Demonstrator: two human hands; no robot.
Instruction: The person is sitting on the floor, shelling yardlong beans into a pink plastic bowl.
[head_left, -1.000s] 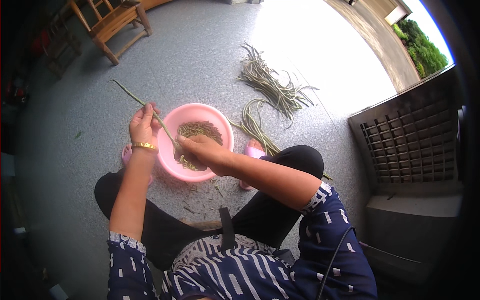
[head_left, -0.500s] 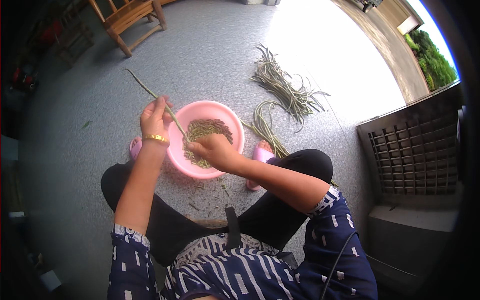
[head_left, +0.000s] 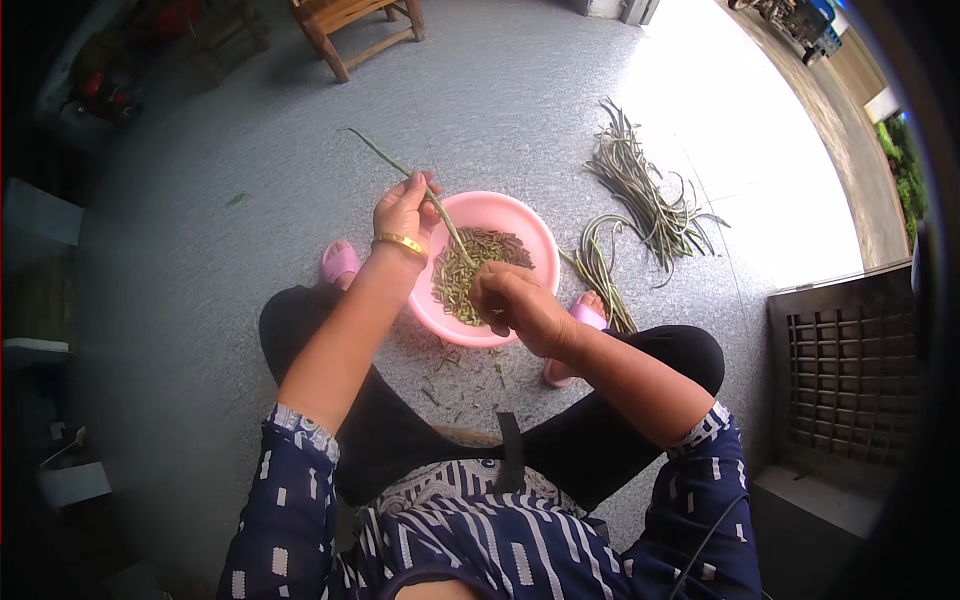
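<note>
My left hand (head_left: 408, 212) is closed around a long green bean (head_left: 378, 152), which slants from the upper left down over a pink basin (head_left: 545, 235). My right hand (head_left: 522, 303) is curled over the basin's near right side, beside the bean's lower end. A small pale green bit shows at its fingers, seemingly a piece of bean; the rest of the grip is hidden. Short broken bean pieces (head_left: 457, 290), green with some purplish-brown ones, cover the basin's bottom.
To the right lie a loose heap of long beans (head_left: 650, 195) and a smaller bunch (head_left: 598, 270) near my right slipper (head_left: 586, 316). Bean scraps (head_left: 432, 396) are scattered before the basin. A wooden chair (head_left: 345, 20) stands at the back, a dark lattice panel (head_left: 850, 375) at the right.
My right hand has turned and drawn a little away from the bean's lower end. My left hand still holds the bean. The whole view has shifted, so the scene sits further right.
</note>
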